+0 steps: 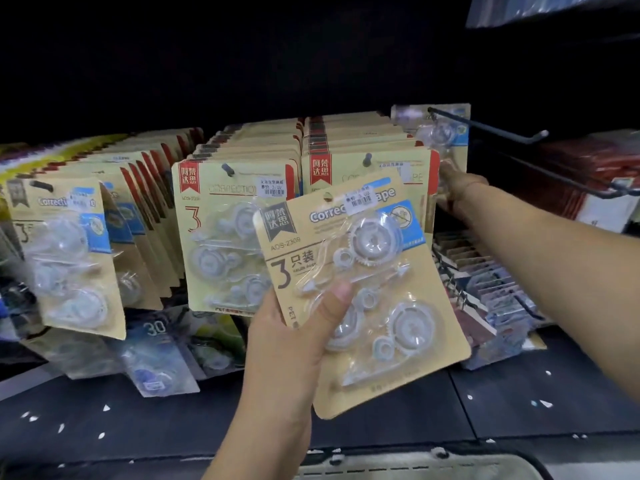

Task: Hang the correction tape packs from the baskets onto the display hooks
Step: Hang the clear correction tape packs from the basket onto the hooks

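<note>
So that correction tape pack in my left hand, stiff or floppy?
Probably fairly stiff: the pack looks flat though the left hand pinches only one edge. Likely light: thin card and clear plastic shells. Its glossy plastic front may slip.

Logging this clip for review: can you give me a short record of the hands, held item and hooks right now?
left hand: grips a correction tape pack, thumb on its blister
right hand: reaches past the red-label row toward the display; grip unclear
long hook: nearly bare, one blue-label pack at its back
task stage: held pack not yet hung
</note>
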A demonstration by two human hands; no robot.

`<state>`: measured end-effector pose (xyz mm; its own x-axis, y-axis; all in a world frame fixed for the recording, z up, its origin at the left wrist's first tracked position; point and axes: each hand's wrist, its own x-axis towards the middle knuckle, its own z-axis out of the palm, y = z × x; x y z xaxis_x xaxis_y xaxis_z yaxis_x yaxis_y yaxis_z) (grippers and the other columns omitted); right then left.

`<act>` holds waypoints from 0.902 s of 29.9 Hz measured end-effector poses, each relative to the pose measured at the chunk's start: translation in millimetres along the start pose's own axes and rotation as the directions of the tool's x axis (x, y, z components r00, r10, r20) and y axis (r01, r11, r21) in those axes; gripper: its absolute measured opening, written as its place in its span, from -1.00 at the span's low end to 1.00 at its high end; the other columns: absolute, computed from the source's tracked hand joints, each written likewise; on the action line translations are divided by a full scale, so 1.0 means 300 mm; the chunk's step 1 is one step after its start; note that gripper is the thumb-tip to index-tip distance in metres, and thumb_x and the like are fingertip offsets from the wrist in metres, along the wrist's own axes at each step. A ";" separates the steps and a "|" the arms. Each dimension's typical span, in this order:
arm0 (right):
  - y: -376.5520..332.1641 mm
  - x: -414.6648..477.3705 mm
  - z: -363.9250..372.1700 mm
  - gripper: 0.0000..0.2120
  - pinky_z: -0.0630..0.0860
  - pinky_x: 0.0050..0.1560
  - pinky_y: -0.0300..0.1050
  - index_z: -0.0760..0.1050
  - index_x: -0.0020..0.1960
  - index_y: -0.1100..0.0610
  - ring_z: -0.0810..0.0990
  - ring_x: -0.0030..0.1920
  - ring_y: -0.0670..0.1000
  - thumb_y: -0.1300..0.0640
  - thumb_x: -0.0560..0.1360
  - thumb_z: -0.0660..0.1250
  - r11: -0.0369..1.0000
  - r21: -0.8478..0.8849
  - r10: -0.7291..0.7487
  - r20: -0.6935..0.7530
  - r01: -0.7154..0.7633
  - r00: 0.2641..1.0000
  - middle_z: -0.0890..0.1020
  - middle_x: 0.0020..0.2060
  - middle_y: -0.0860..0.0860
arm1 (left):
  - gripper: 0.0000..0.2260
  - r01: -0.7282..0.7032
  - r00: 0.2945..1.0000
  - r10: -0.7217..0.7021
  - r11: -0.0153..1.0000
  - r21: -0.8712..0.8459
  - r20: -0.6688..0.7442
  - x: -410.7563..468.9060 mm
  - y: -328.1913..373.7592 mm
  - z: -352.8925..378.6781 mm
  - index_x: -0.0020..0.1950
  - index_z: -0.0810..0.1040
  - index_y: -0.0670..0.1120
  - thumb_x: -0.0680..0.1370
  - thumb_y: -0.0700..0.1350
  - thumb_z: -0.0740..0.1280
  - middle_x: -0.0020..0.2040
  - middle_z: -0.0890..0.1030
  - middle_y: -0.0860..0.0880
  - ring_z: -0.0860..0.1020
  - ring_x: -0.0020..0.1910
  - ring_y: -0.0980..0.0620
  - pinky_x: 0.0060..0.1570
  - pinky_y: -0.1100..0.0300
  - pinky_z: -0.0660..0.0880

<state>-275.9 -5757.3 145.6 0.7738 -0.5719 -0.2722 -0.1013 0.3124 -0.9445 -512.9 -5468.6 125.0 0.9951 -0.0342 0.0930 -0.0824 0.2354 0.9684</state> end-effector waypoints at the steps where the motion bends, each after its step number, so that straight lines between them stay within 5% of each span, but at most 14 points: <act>1: 0.002 0.012 0.001 -0.33 0.61 -0.02 0.01 0.30 0.44 0.15 0.61 0.12 0.12 -0.12 0.47 0.43 1.000 -0.010 0.026 0.042 -0.026 0.999 0.53 0.32 0.08 | -0.65 -0.001 1.000 0.001 1.000 -0.004 0.009 0.001 0.000 -0.002 0.10 0.67 0.23 0.32 0.11 0.56 0.12 0.72 0.08 0.69 0.11 0.04 0.20 -0.12 0.54; 6: 0.034 -0.045 -0.052 -0.35 0.47 0.30 0.08 0.35 0.44 0.19 0.53 0.28 0.16 -0.16 0.50 0.38 0.982 -0.188 -0.009 0.080 0.024 0.997 0.51 0.32 0.14 | -0.56 -0.004 1.000 0.004 1.000 -0.014 0.004 -0.005 0.007 -0.001 0.08 0.68 0.18 0.23 0.06 0.66 0.08 0.73 0.05 0.71 0.07 0.04 0.13 -0.07 0.57; 10: 0.047 -0.291 -0.160 -0.48 0.48 -0.18 -0.17 0.39 0.36 0.29 0.56 0.01 0.03 -0.03 0.55 0.35 0.959 -0.212 -0.175 0.085 0.189 0.981 0.52 0.09 0.10 | -0.51 -0.016 1.000 0.016 0.999 -0.046 -0.010 -0.021 0.017 0.010 0.15 0.65 0.06 0.23 0.10 0.55 0.06 0.74 0.04 0.71 0.05 0.02 0.03 0.03 0.59; 13: 0.062 -0.541 -0.275 -0.79 0.44 -0.03 -0.10 0.54 -0.03 0.15 0.58 0.02 0.01 -0.01 0.58 0.31 0.905 -0.214 -0.328 0.198 0.367 0.924 0.53 -0.11 0.02 | -0.52 -0.021 1.000 0.020 0.998 -0.052 -0.011 -0.040 0.023 0.017 0.13 0.66 0.08 0.22 0.10 0.54 0.05 0.74 0.05 0.71 0.04 0.04 0.05 0.02 0.58; 15: 0.078 -0.698 -0.338 -0.80 0.51 0.03 -0.10 0.52 -0.12 0.09 0.63 0.01 -0.05 -0.04 0.55 0.34 0.869 -0.224 -0.383 0.261 0.441 0.886 0.62 -0.09 0.00 | -0.59 -0.029 1.000 0.029 0.998 -0.057 -0.007 -0.058 0.025 0.019 0.05 0.69 0.14 0.21 0.10 0.54 0.05 0.74 0.06 0.71 0.04 0.06 0.04 0.06 0.59; 19: 0.153 -0.930 -0.385 -0.77 0.53 -0.23 -0.23 0.51 0.00 0.04 0.62 -0.25 -0.17 -0.06 0.42 0.39 0.882 -0.200 -0.312 0.427 0.426 0.848 0.66 -0.17 -0.11 | -0.66 -0.025 1.000 0.026 0.995 -0.097 0.014 -0.092 0.021 0.030 0.00 0.71 0.20 0.24 0.05 0.54 0.04 0.74 0.05 0.72 0.00 0.07 -0.17 0.28 0.62; 22: 0.213 -1.001 -0.389 -0.79 0.45 -0.25 -0.42 0.52 0.04 0.02 0.63 -0.17 -0.21 0.01 0.43 0.39 0.891 -0.218 -0.250 0.500 0.399 0.829 0.69 -0.15 -0.15 | -0.58 0.008 1.000 -0.006 0.993 -0.122 0.020 -0.117 0.014 0.040 0.10 0.67 0.06 0.26 0.02 0.55 0.05 0.74 -0.02 0.72 0.02 -0.03 -0.16 0.20 0.65; 27: 0.262 -1.018 -0.390 -0.73 0.54 0.01 -0.06 0.54 0.01 0.06 0.65 -0.07 -0.02 0.07 0.36 0.53 0.890 -0.274 -0.210 0.464 0.365 0.861 0.70 -0.12 -0.03 | -0.46 0.035 0.999 -0.035 0.992 -0.124 0.009 -0.142 -0.002 0.057 0.19 0.62 -0.01 0.22 0.01 0.58 0.05 0.74 -0.05 0.72 0.02 -0.09 -0.17 0.13 0.66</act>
<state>-593.4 -5646.7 132.8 0.9773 -0.2059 0.0492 0.0206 -0.1387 -0.9901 -556.2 -5483.9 124.3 0.9968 -0.0508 0.0614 -0.0396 0.3529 0.9348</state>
